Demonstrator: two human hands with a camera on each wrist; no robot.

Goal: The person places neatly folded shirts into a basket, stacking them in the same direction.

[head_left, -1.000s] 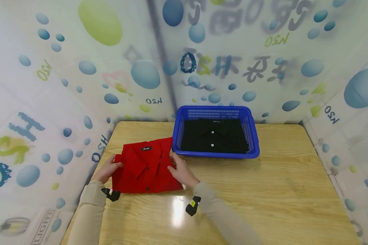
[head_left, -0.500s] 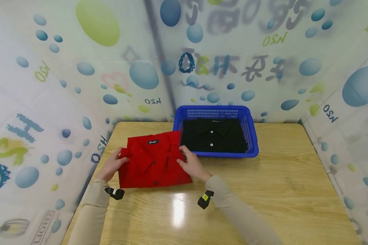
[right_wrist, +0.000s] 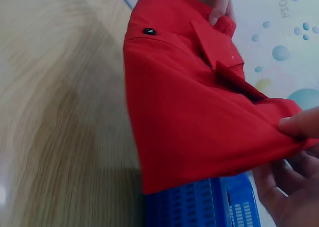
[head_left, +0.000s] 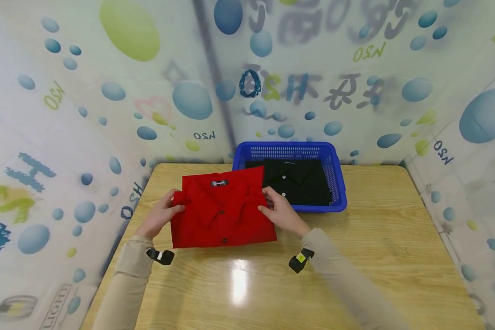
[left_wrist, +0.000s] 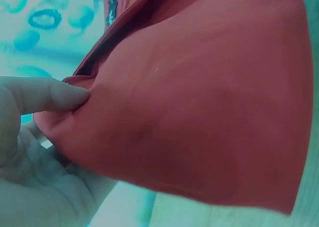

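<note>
A folded red shirt [head_left: 224,215] with a collar, dark buttons and a black neck label is held up above the table. My left hand [head_left: 161,214] pinches its left edge, thumb on top and fingers beneath, as the left wrist view shows with the thumb [left_wrist: 60,95] pressing into the cloth. At the opposite edge my right hand [head_left: 283,211] pinches the shirt the same way, and in the right wrist view the red cloth [right_wrist: 184,117] hangs from that grip. The shirt's upper right corner overlaps the left part of a blue basket [head_left: 341,183], where a folded black shirt [head_left: 301,183] lies.
The perforated basket stands at the back of a wooden table [head_left: 387,238], close to the patterned wall [head_left: 313,82]. Another wall [head_left: 66,137] borders the table on the left. A bright light reflection shows on the table's front middle.
Both hands have carried the red shirt up and to the right, from the table's left side until its corner covers part of the basket. The basket has stayed in place.
</note>
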